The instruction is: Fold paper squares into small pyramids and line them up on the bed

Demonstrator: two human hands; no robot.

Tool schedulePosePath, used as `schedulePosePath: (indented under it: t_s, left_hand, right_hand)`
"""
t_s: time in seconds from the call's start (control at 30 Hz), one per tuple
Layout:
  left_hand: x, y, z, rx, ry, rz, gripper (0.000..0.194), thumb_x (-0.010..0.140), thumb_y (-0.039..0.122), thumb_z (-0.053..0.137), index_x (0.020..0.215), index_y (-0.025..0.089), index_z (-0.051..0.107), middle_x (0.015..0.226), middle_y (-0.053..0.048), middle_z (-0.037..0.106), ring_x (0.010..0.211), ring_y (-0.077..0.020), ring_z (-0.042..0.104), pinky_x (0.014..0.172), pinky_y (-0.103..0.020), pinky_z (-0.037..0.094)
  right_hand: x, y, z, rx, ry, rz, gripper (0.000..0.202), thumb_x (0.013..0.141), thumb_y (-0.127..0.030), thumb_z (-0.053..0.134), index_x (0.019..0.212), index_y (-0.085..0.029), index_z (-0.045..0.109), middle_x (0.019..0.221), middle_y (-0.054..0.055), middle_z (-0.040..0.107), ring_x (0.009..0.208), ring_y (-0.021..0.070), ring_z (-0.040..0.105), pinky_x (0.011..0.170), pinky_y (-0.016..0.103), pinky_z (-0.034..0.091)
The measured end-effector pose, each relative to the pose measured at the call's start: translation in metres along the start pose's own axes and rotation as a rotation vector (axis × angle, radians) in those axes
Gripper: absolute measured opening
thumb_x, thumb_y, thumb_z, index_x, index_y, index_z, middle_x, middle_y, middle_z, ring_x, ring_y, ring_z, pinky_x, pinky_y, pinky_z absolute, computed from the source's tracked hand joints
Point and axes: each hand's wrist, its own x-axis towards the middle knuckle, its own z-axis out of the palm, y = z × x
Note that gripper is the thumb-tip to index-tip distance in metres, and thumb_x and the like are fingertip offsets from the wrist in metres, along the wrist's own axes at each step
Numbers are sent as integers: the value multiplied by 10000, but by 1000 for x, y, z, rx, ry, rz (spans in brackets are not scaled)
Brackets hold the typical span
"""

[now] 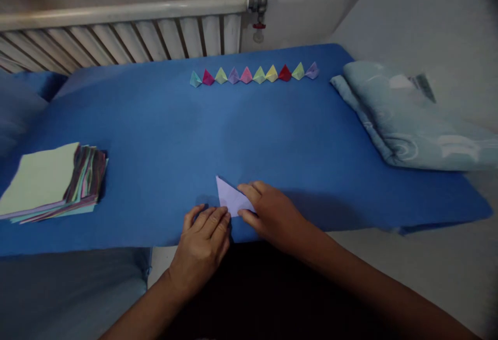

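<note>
A folded piece of lilac paper [232,198] lies near the front edge of the blue-covered surface, one sharp corner pointing away from me. My left hand [205,239] rests palm down at its lower left, fingers stretched out and fingertips touching the paper's edge. On the other side, my right hand [274,213] grips the right corner between thumb and fingers, hiding that end. Farther back stands a row of several small folded paper shapes [246,75] in pink, green, yellow, red, purple and blue.
At the left is a stack of coloured paper sheets [42,179], pale green on top. A folded pale blue-green quilt [420,122] lies at the right. Behind the blue cover [163,122] are a white radiator [136,39] and a pipe valve [261,3].
</note>
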Motion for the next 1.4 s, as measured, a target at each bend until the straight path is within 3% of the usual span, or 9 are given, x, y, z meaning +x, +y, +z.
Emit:
schedulePosePath:
  t_s: [0.2, 0.33, 0.63, 0.8, 0.9, 1.0, 1.1, 1.27, 1.4]
  left_hand:
    - [-1, -6, 3, -71, 51, -149, 183, 885, 165, 551, 1055, 143, 614, 1113, -116, 666, 950, -229, 612, 824, -407, 457]
    - [4, -11, 7, -168, 44, -356, 324, 870, 288, 592, 1160, 153, 542, 1080, -111, 656, 944, -233, 604, 818, -414, 481]
    - [35, -19, -5, -705, -184, -918, 554, 729, 393, 679, 1217, 189, 515, 800, 13, 623, 571, -113, 532, 569, -273, 453]
    - [37, -20, -13, -968, -353, -1074, 397, 649, 425, 725, 931, 172, 607, 588, 57, 519, 530, -112, 472, 521, -244, 364]
    - [30, -16, -15, -998, -425, -1056, 260, 677, 417, 695, 734, 180, 602, 567, 54, 489, 522, -99, 421, 513, -235, 325]
    - [26, -15, -17, -970, -378, -976, 241, 726, 395, 657, 643, 182, 582, 576, 52, 462, 544, -94, 397, 521, -229, 309]
    - [33, -27, -19, -1040, -343, -920, 228, 762, 402, 640, 702, 185, 609, 617, 46, 490, 558, -91, 418, 527, -220, 331]
    - [77, -67, -16, -1246, -343, -741, 223, 776, 380, 664, 740, 166, 612, 686, 6, 588, 599, -97, 503, 593, -239, 411]
    - [126, -92, -4, -1346, -300, -576, 226, 773, 364, 685, 840, 150, 656, 741, -17, 605, 656, -107, 531, 634, -247, 426]
  right_hand:
    - [6, 0, -3, 174, -56, 139, 499, 788, -171, 573, 1284, -153, 519, 994, 96, 687, 875, 215, 631, 779, 326, 462]
    - [4, 0, -3, 227, -70, 181, 520, 778, -143, 561, 1296, -150, 519, 925, 65, 698, 828, 195, 630, 773, 312, 447]
    - [-1, 0, 6, 159, 10, 61, 349, 810, -147, 522, 1145, -195, 610, 854, 39, 705, 763, 181, 629, 749, 329, 419]
    - [-3, 4, 9, 141, 36, 2, 307, 811, -148, 514, 1095, -209, 612, 851, 32, 706, 753, 184, 626, 739, 332, 411]
    - [-3, 4, 10, 141, 27, -5, 285, 813, -145, 512, 1072, -200, 618, 872, 44, 707, 762, 192, 624, 751, 342, 413]
    - [-4, 4, 9, 237, 26, 11, 288, 804, -135, 523, 1067, -189, 625, 855, 43, 700, 742, 183, 615, 748, 337, 426]
    - [-4, 9, 0, 480, 198, 87, 251, 824, -213, 538, 1058, -193, 628, 838, 31, 679, 725, 160, 609, 674, 288, 454]
    - [12, 25, -33, 707, 512, 156, 168, 847, -303, 524, 929, -215, 642, 884, 33, 674, 805, 167, 613, 741, 304, 484]
    - [45, 32, -64, 825, 575, 142, 163, 822, -326, 554, 885, -210, 650, 803, 17, 652, 747, 155, 585, 716, 293, 479]
